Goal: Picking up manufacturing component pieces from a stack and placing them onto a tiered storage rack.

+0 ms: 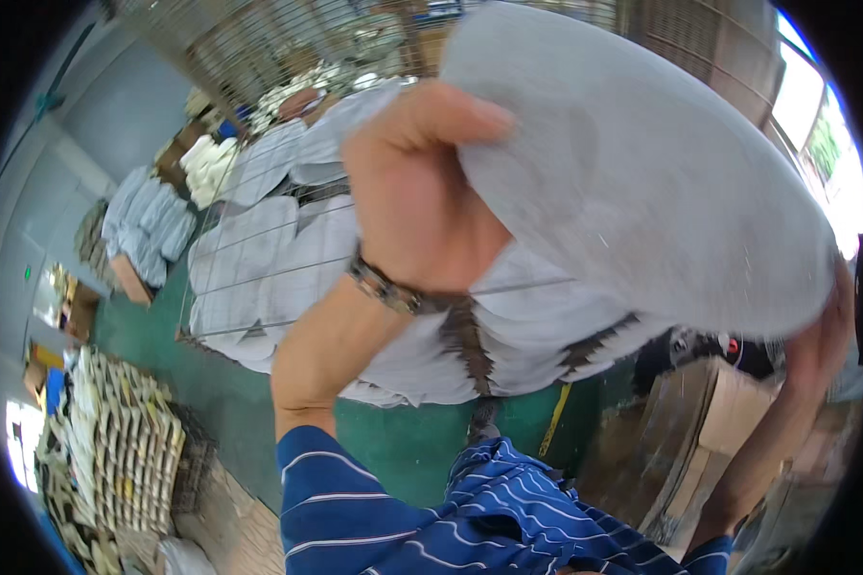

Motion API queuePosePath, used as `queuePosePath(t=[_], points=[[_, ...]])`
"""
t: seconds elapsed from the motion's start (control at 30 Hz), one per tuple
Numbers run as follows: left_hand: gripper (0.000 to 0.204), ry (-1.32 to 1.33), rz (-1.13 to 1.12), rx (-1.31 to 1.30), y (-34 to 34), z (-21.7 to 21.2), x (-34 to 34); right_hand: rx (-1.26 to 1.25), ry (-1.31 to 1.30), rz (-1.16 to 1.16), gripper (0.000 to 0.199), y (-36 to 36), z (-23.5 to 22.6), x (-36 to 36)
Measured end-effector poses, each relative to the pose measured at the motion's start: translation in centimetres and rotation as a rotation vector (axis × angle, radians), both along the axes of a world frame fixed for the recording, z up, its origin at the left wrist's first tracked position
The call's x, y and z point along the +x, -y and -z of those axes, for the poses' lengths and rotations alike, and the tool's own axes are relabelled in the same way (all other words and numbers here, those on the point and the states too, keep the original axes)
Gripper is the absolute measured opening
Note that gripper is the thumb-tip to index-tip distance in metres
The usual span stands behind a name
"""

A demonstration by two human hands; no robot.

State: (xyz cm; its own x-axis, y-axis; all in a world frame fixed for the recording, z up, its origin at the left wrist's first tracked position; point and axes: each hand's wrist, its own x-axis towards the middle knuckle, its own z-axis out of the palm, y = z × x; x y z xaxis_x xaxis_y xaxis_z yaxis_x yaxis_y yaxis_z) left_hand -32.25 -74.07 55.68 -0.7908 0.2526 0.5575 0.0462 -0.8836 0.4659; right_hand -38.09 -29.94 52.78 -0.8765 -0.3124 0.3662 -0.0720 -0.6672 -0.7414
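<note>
A large, flat, rounded grey-white piece (642, 172), like a moulded felt or foam panel, is held up in front of me, tilted and slightly blurred. My left hand (427, 182), with a dark bracelet at its wrist, is closed on its left edge, thumb on the near face and the other fingers hidden behind. At its right end my right hand (837, 311) grips the edge; most of those fingers are hidden. Below and behind it, similar grey-white pieces (259, 249) lie in stacks inside a wire-mesh cage (184, 337).
Cardboard boxes (686, 431) stand at my lower right. A stack of cream-coloured shaped parts (115, 431) is at the lower left. Grey bundles (149, 216) lie farther back on the green floor (230, 388). Tall wire racking (316, 29) rises behind the cage.
</note>
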Motion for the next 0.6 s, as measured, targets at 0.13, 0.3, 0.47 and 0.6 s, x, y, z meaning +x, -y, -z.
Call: queuePosePath(t=[0.13, 0.3, 0.47, 0.6], points=[[0.037, 0.099, -0.509, -0.099, 17.0, -2.1, 0.3, 0.04, -0.069, -0.421, 0.029, 24.4, -4.3, -14.5], [0.036, 0.178, -1.133, -0.075, 36.6, -6.0, -2.2, 0.132, -0.01, -0.65, 0.022, 54.7, -9.8, -28.2], [0.027, 0.138, -1.476, 0.089, 49.1, -3.4, 0.2, -0.045, -0.036, -0.679, 0.047, 78.0, -9.2, -23.9], [0.026, 0.567, -1.688, 0.025, 54.1, 6.9, 1.3, 0.32, 0.123, -0.651, 0.075, 85.7, -2.0, -20.5]])
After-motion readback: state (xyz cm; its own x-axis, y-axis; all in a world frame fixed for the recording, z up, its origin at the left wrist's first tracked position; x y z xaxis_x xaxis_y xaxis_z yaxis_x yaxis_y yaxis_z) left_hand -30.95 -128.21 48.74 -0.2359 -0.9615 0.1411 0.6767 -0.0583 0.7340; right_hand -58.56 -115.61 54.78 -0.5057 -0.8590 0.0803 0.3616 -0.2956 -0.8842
